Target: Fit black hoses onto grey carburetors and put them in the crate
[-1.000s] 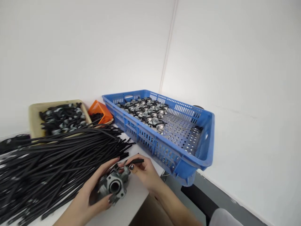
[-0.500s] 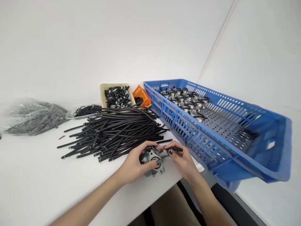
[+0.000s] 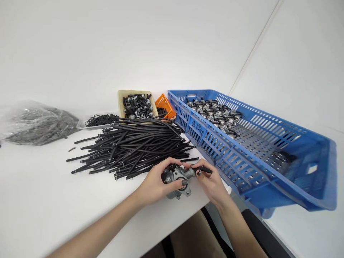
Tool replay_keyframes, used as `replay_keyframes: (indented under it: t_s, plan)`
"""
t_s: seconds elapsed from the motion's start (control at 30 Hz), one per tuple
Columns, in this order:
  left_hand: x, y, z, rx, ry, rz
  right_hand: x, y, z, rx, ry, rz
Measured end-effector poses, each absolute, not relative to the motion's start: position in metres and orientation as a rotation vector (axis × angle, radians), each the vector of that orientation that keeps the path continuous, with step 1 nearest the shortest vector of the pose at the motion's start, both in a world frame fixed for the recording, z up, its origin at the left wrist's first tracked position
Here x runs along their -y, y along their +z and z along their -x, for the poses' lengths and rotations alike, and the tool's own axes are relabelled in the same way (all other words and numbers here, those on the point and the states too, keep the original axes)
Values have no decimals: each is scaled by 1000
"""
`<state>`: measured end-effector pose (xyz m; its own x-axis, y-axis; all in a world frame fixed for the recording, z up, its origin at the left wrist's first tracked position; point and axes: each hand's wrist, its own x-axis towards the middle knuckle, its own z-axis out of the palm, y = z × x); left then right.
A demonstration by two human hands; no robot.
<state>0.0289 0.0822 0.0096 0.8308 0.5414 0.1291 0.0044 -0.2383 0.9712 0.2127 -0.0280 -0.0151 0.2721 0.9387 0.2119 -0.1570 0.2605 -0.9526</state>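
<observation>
Carburetor (image 3: 178, 173), one, head view: at the near edge of the worktop (image 3: 129, 229), contact unclear to me; in front of the black hoses (image 3: 139, 143), left of the blue crate (image 3: 255, 175). My left hand (image 3: 157, 182) grasps it, thumb across its round opening, which lay bare one second ago. My right hand (image 3: 209, 182) pinches a short black hose (image 3: 204, 169) at its side, unchanged. Clear bag (image 3: 45, 125), far left: newly in view since then.
</observation>
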Motion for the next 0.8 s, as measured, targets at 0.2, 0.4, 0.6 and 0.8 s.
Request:
replay_keyframes:
  t_s: [0.2, 0.4, 0.6, 0.8]
  plan:
    - [-83, 9, -30, -442, 522, -1755, 27, -17, -213, 988, 902, 1057]
    - [-82, 12, -30, -487, 484, -1781, 20, -18, -210, 905, 827, 1163]
    - [-83, 11, -29, -473, 497, -1789, 28, -11, -208, 937, 905, 1013]
    - [-82, 12, -30, -487, 488, -1792, 27, -16, -212, 1001, 923, 1125]
